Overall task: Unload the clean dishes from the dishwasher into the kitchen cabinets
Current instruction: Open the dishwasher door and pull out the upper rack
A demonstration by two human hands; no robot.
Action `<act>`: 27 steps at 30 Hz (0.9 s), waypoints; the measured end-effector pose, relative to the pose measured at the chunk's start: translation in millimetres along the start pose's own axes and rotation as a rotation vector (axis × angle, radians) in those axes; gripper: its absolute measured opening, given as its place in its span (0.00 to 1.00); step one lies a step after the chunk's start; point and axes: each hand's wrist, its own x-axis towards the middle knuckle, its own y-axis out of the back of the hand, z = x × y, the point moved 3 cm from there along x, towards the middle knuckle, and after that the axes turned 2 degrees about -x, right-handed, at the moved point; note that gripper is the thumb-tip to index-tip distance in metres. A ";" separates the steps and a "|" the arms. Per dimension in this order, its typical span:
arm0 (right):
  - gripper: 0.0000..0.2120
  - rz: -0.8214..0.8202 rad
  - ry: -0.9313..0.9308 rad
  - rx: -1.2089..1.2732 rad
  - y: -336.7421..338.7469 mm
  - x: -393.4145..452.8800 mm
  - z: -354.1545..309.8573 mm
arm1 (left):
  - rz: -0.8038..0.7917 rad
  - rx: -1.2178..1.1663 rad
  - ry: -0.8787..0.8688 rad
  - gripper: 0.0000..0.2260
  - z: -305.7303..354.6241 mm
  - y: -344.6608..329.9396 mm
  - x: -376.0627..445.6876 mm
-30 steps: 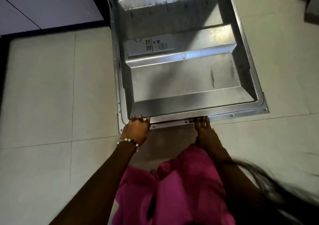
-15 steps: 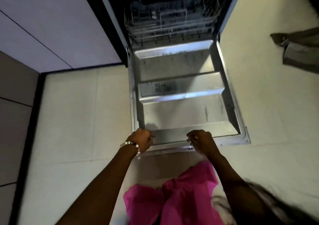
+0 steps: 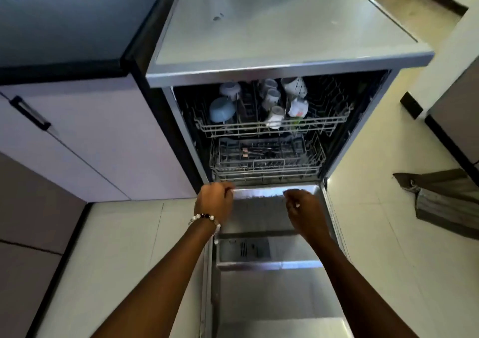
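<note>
Reaching toward the lower rack (image 3: 267, 167) is the step in hand, by my reading — the dishwasher door (image 3: 272, 298) lies fully open and flat, and both your hands hover over its far end. Your left hand (image 3: 215, 202) has its fingers curled and holds nothing that I can see; your right hand (image 3: 305, 213) hangs loosely curled, also empty. Neither touches the rack yet.

The clean dishes sit inside: a blue bowl (image 3: 222, 109) on the left of the upper rack (image 3: 272, 125), white cups (image 3: 294, 86) and small jars (image 3: 274, 116) near its middle, cutlery (image 3: 255, 151) lying in the lower rack.

Take the rack's near rail with both hands, spaced evenly, and draw it straight toward you so it rolls out over the door without skewing. Pull gently — the upright cups above could rattle. Cabinets (image 3: 85, 140) stand to the left.
</note>
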 end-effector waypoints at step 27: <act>0.19 -0.192 0.054 -0.855 -14.7 217.0 -19.7 | -0.202 0.386 -0.207 0.18 0.6 -7.9 198.3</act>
